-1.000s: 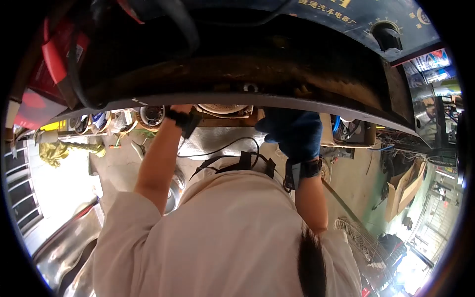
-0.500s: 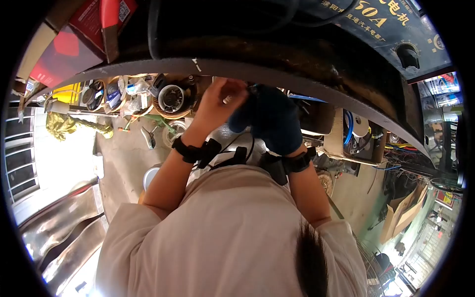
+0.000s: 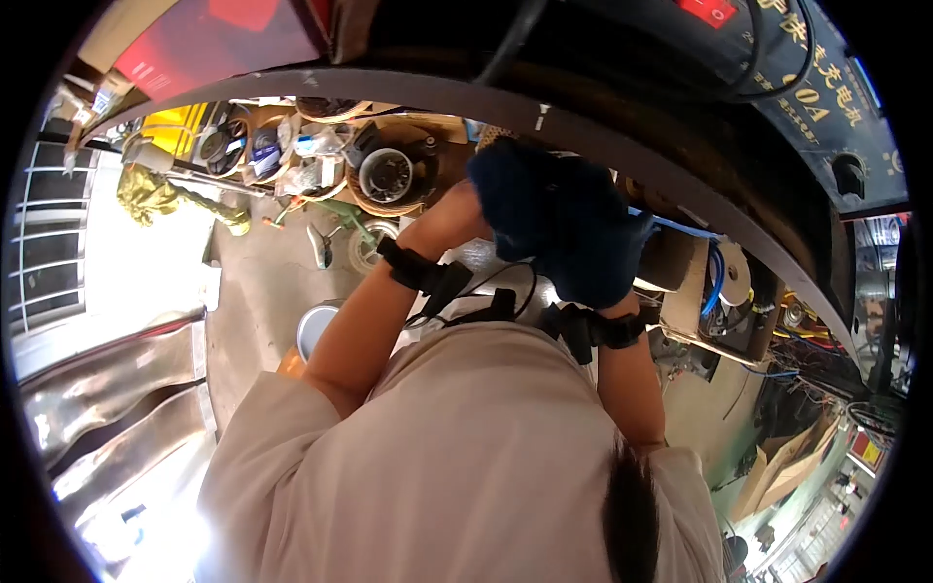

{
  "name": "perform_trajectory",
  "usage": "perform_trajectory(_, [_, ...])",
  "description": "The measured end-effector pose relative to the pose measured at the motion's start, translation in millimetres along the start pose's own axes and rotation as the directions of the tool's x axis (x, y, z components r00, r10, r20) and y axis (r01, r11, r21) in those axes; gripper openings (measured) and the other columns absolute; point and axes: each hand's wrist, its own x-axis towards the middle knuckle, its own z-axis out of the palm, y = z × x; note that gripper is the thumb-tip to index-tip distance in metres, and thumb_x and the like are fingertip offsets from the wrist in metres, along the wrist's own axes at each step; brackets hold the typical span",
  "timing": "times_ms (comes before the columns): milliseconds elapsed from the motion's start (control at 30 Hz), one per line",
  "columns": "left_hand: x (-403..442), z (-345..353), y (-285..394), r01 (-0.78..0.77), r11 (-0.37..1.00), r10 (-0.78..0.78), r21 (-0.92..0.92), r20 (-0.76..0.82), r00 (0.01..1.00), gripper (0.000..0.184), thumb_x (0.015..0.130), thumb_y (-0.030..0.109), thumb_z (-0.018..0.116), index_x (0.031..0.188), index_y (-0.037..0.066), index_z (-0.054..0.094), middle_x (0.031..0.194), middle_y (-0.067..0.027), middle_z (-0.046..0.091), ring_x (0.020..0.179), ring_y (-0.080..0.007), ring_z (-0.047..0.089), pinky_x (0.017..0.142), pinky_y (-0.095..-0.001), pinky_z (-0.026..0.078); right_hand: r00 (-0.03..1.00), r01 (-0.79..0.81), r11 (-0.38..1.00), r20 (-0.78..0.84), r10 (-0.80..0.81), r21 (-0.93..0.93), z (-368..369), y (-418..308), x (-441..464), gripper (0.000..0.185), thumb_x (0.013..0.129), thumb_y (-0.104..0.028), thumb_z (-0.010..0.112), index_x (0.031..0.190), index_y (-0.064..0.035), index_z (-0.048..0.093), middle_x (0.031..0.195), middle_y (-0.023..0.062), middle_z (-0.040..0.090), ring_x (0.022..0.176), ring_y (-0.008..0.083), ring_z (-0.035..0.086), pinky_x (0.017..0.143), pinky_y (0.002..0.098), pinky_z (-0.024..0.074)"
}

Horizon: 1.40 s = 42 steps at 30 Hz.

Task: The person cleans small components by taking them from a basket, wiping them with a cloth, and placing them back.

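Observation:
My left hand (image 3: pixel 450 222) is bare at the wrist and reaches up to the right. Dark blue fabric (image 3: pixel 507 185), looking like a glove, covers its fingers and hides their pose. My right hand (image 3: pixel 595 255) wears a dark blue glove and is closed against that fabric, touching it. The two blue shapes run together, so the edge between them is hard to make out. Black straps with small devices sit on both wrists. Both hands are just below the dark metal edge (image 3: pixel 418 85).
A white round part (image 3: pixel 386 176) lies in a basket left of my hands. To the right stands a cardboard box (image 3: pixel 686 291) with blue tubing. A dark charger panel (image 3: pixel 826 107) is at upper right, a red box (image 3: pixel 219 39) at upper left.
The view has shifted and turned. My hands, apart at first, have come together. My left fingers, visible half a second ago, are now under blue fabric.

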Motion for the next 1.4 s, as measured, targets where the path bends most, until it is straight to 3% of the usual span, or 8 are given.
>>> perform_trajectory(100, [35, -40, 81, 0.695, 0.627, -0.584, -0.352, 0.379, 0.718, 0.045, 0.094, 0.006, 0.041, 0.138, -0.002, 0.036, 0.115, -0.0250, 0.061, 0.105, -0.0369, 0.060, 0.087, -0.0403, 0.048, 0.988, 0.137, 0.936, -0.029, -0.155, -0.325, 5, -5, 6, 0.054, 0.078, -0.008, 0.065, 0.129, -0.0041, 0.048, 0.117, 0.0136, 0.059, 0.105, 0.0272, 0.058, 0.084, 0.0358, 0.0503])
perform_trajectory(333, [28, 4, 77, 0.192, 0.973, -0.217, -0.128, -0.223, 0.950, 0.025, 0.093, 0.011, 0.050, 0.113, -0.003, 0.044, 0.084, -0.0305, 0.060, 0.079, -0.0464, 0.060, 0.065, -0.0502, 0.047, 0.971, 0.236, 0.935, 0.100, -0.217, -0.264, -5, -27, 25, 0.058, 0.074, -0.012, 0.069, 0.129, -0.0056, 0.051, 0.122, 0.0177, 0.058, 0.111, 0.0352, 0.055, 0.091, 0.0392, 0.0480])
perform_trajectory(733, [20, -12, 66, 0.325, 0.835, -0.499, -0.444, -0.364, 0.786, 0.015, 0.091, 0.009, 0.053, 0.101, 0.001, 0.046, 0.075, -0.0297, 0.057, 0.076, -0.0478, 0.057, 0.060, -0.0524, 0.044, 0.979, 0.135, 0.963, -0.120, -0.166, -0.232, 36, -32, 42, 0.032, 0.081, -0.012, 0.060, 0.113, -0.0090, 0.061, 0.108, 0.0122, 0.064, 0.105, 0.0318, 0.059, 0.087, 0.0395, 0.0483])
perform_trajectory(867, [8, -16, 69, 0.208, 0.964, -0.254, -0.165, -0.353, 0.900, 0.015, 0.091, 0.008, 0.054, 0.100, 0.001, 0.045, 0.077, -0.0299, 0.058, 0.077, -0.0482, 0.056, 0.061, -0.0522, 0.043, 0.972, 0.230, 0.937, 0.013, -0.235, -0.263, 32, -31, 47, 0.030, 0.084, -0.009, 0.058, 0.114, -0.0087, 0.061, 0.110, 0.0124, 0.063, 0.107, 0.0303, 0.058, 0.095, 0.0396, 0.0445])
perform_trajectory(967, [0, -25, 54, 0.274, 0.945, -0.314, -0.176, -0.259, 0.914, 0.018, 0.090, 0.008, 0.053, 0.106, 0.001, 0.046, 0.082, -0.0290, 0.060, 0.080, -0.0482, 0.057, 0.063, -0.0510, 0.045, 0.982, -0.185, 0.624, 0.157, 0.100, 0.759, 56, -22, 32, 0.042, 0.080, -0.009, 0.061, 0.122, -0.0070, 0.057, 0.114, 0.0149, 0.060, 0.108, 0.0324, 0.056, 0.102, 0.0406, 0.0392])
perform_trajectory(1067, [-4, -31, 49, 0.341, 0.901, -0.420, -0.268, -0.345, 0.839, 0.025, 0.091, 0.002, 0.051, 0.115, 0.003, 0.048, 0.087, -0.0255, 0.061, 0.085, -0.0439, 0.060, 0.069, -0.0419, 0.048, 0.937, 0.349, 0.926, 0.026, -0.349, -0.143, 41, -40, 36, 0.056, 0.077, -0.010, 0.066, 0.130, -0.0046, 0.050, 0.115, 0.0173, 0.058, 0.109, 0.0340, 0.054, 0.103, 0.0414, 0.0389])
perform_trajectory(1200, [-6, -43, 46, 0.307, 0.833, -0.467, -0.460, -0.287, 0.837, 0.021, 0.090, 0.007, 0.054, 0.109, 0.002, 0.049, 0.092, -0.0257, 0.060, 0.087, -0.0459, 0.057, 0.069, -0.0445, 0.047, 0.920, 0.385, 0.877, 0.039, -0.391, -0.289, 46, -49, 39, 0.063, 0.076, -0.013, 0.069, 0.133, -0.0028, 0.046, 0.114, 0.0166, 0.059, 0.110, 0.0343, 0.053, 0.100, 0.0421, 0.0403])
perform_trajectory(1400, [-13, -58, 59, 0.163, 0.982, -0.180, -0.097, -0.208, 0.961, 0.018, 0.085, 0.008, 0.062, 0.097, 0.003, 0.049, 0.083, -0.0210, 0.058, 0.081, -0.0436, 0.056, 0.067, -0.0437, 0.046, 0.947, 0.321, 0.923, 0.056, -0.316, -0.212, 54, -37, 48, 0.054, 0.076, -0.017, 0.069, 0.126, -0.0061, 0.052, 0.113, 0.0152, 0.060, 0.102, 0.0350, 0.057, 0.088, 0.0422, 0.0477])
